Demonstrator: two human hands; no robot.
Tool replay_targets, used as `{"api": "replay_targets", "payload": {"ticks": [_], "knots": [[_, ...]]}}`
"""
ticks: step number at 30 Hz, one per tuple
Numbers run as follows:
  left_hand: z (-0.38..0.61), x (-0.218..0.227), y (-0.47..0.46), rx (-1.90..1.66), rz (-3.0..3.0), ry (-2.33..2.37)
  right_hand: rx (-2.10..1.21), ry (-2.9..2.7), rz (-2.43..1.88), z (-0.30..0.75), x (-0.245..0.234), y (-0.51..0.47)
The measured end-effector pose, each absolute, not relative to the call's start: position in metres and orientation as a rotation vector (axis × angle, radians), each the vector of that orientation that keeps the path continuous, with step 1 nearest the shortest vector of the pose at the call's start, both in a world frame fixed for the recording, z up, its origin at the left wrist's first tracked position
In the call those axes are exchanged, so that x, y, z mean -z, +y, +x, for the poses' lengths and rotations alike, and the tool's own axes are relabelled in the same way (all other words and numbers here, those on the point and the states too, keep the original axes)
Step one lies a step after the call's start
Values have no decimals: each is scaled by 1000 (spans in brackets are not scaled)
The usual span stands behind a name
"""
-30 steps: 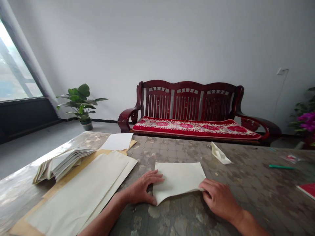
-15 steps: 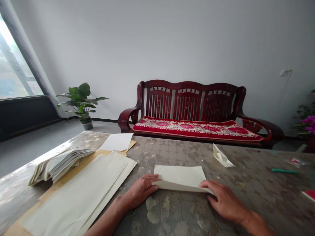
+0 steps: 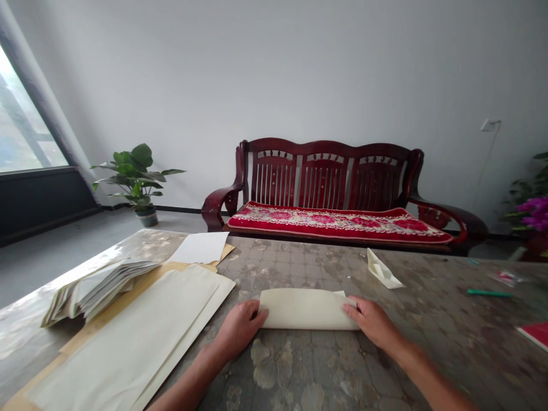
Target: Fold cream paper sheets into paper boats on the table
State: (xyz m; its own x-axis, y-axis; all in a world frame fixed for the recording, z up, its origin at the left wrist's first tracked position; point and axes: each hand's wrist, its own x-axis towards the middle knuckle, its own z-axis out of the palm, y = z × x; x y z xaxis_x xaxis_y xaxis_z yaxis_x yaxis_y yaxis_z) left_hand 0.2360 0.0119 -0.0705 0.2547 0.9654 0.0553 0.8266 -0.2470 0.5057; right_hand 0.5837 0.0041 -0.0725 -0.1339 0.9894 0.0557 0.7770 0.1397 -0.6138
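A cream sheet of paper (image 3: 305, 310) lies before me on the patterned table, its near part bent over so that it covers most of the far part. A small strip of the lower layer peeks out at the back right. My left hand (image 3: 244, 325) pinches the sheet's left end between thumb and fingers. At the other end, my right hand (image 3: 371, 319) grips the right edge the same way. Beyond it, toward the right, stands a folded paper boat (image 3: 382, 270), touched by neither hand.
Large cream sheets (image 3: 128, 337) lie on brown paper at the left, beside a stack of folded papers (image 3: 103, 288) and a white sheet (image 3: 200, 248). A green pen (image 3: 489, 293) and a red item (image 3: 535, 335) are on the right. A wooden bench (image 3: 325, 177) stands behind the table.
The paper's near edge has been brought up and away from me over the far part. Both hands moved with it and now hold its two ends.
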Motion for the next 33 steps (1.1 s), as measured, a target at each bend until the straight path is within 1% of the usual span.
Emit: {"api": "replay_targets", "payload": {"ticks": [6,10,15,23,33], "knots": [[244,65,7,-495,2174,1748,-329,-2130,-1881,568,66,8],[246,67,10,-410,2098,1908,-245,-2140,-1926,562,66,6],[248,67,11,-357,2073,1965,-112,-2065,-2026,561,77,5],[249,66,11,-290,2135,1945,60,-2032,-2145,552,73,2],[253,64,13,-229,2141,1960,130,-2039,-2178,553,74,2]]}}
